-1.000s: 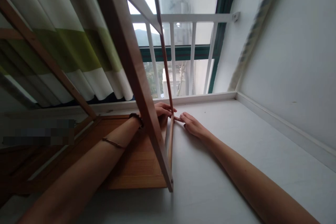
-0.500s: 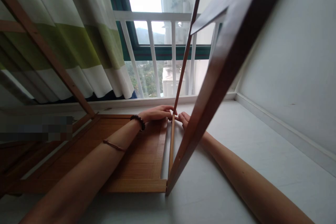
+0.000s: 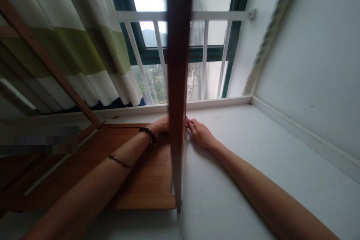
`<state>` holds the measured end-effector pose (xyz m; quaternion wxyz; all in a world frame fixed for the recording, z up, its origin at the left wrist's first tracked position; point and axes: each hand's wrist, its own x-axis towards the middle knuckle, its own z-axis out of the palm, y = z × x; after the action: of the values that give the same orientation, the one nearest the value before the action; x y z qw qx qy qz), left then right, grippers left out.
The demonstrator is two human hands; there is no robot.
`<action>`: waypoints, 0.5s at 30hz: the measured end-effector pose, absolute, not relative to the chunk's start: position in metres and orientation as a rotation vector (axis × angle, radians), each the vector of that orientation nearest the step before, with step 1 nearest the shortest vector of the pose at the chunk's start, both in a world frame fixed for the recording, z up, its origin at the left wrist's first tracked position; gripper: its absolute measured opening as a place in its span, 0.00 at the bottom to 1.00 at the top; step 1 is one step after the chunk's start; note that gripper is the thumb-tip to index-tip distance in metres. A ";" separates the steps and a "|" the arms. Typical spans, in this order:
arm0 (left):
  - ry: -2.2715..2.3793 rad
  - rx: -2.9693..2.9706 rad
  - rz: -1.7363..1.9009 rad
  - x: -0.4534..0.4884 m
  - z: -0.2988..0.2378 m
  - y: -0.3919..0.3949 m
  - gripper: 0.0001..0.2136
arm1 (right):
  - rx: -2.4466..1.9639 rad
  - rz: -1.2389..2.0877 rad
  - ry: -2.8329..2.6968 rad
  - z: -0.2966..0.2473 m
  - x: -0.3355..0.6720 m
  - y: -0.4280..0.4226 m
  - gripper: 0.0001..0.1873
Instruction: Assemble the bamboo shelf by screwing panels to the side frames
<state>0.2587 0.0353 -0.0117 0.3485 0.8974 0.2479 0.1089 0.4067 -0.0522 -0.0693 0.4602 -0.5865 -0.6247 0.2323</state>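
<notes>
A dark upright wooden panel (image 3: pixel 179 93), seen nearly edge-on, stands at the right end of a low wooden shelf (image 3: pixel 149 180). My left hand (image 3: pixel 161 124) reaches over the shelf to its far right corner. The panel hides most of its fingers, so their grip does not show. On the panel's right side my right hand (image 3: pixel 200 133) is closed, thumb and fingers pinched together at the far lower edge of the panel. Whatever sits between those fingertips is too small to make out. Both hands nearly meet at this corner.
On the left rises another wooden upright (image 3: pixel 53 63), before a white and green striped curtain (image 3: pixel 112 52). Behind the corner are a low white ledge (image 3: pixel 219 102), white railings (image 3: pixel 205 56) and a window. A white wall (image 3: pixel 317 82) bounds the right of the pale floor (image 3: pixel 233 202).
The upright panel has swung from a rightward lean to nearly vertical in view. It now covers my left fingers and leaves my right hand in full sight. Both hands stay at the same corner.
</notes>
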 end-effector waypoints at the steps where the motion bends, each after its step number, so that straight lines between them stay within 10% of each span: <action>1: 0.643 2.330 0.274 0.258 -0.012 0.035 0.24 | -1.450 0.552 -1.540 -0.068 0.407 -0.053 0.12; 15: 0.636 2.375 0.283 0.260 -0.018 0.037 0.20 | -1.353 0.493 -1.419 -0.068 0.409 -0.051 0.11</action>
<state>0.2601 0.0374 -0.0182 0.3274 0.9068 0.2428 0.1080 0.4093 -0.0511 -0.0684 0.5312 -0.5670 -0.5947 0.2065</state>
